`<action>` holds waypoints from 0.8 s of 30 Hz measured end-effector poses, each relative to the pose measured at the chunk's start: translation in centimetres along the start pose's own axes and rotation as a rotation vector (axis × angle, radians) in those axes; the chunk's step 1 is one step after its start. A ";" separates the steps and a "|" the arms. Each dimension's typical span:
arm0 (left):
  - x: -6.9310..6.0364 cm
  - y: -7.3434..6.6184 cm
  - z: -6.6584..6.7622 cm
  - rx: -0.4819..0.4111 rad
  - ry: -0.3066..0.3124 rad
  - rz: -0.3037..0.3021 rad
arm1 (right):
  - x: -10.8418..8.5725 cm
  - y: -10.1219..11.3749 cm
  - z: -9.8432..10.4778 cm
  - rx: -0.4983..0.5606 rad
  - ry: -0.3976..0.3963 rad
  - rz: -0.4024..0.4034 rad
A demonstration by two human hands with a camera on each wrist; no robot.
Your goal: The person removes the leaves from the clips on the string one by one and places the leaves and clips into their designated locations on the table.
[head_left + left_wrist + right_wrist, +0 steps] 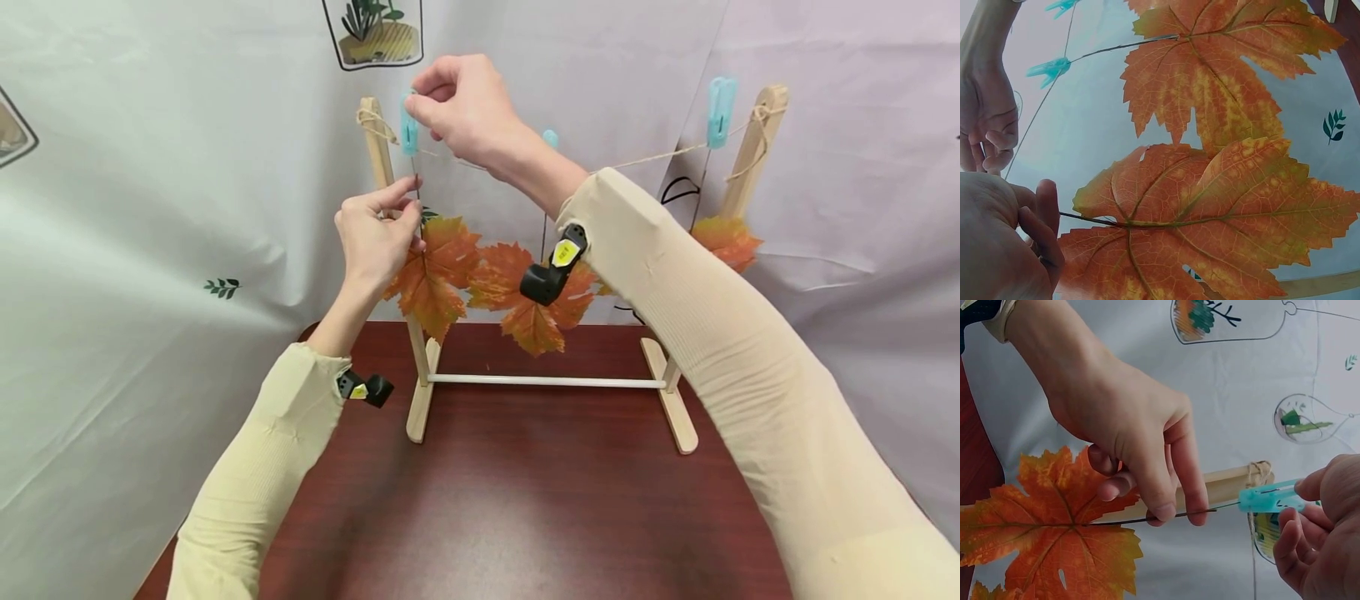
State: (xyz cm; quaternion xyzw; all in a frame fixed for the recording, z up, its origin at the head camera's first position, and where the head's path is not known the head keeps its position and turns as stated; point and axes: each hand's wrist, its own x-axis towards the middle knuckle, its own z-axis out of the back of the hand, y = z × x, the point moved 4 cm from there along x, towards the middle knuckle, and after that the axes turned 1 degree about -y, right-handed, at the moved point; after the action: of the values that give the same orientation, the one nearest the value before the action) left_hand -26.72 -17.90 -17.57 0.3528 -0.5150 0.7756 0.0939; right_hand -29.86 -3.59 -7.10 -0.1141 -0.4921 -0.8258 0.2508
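Note:
My right hand (472,108) pinches a light blue clothespin (408,133) beside the top of the left wooden post. Below it, my left hand (375,233) holds the dark stem (1129,521) of an orange maple leaf (438,267) between thumb and fingers. The leaf hangs down from that hand. In the right wrist view a thin line runs from near the stem's tip to the clothespin's mouth; whether the clothespin bites the stem cannot be told. A second maple leaf (536,329) hangs beside it by its stem, from another clothespin (551,137).
A twine line (660,157) spans the wooden rack, tied to its left post (377,154) and right post (742,183). Near the right post, a blue clothespin (720,117) carries another leaf (727,237). A white bar (547,381) joins the feet on the dark red table (487,500).

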 end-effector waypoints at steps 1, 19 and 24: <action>0.0 0.0 0.0 -0.003 0.000 -0.002 | 0.0 0.0 0.0 -0.003 -0.003 0.008; 0.0 -0.6 -0.3 -0.031 0.009 -0.007 | -0.3 0.4 0.8 -0.062 -0.093 0.080; 0.0 -0.7 -0.4 -0.032 0.010 -0.010 | -0.3 0.5 0.9 -0.061 -0.125 0.100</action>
State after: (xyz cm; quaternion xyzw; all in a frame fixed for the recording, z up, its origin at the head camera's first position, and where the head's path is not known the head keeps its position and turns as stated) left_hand -26.57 -17.26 -17.13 0.3499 -0.5252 0.7685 0.1057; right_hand -29.41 -2.92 -6.39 -0.1975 -0.4751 -0.8181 0.2570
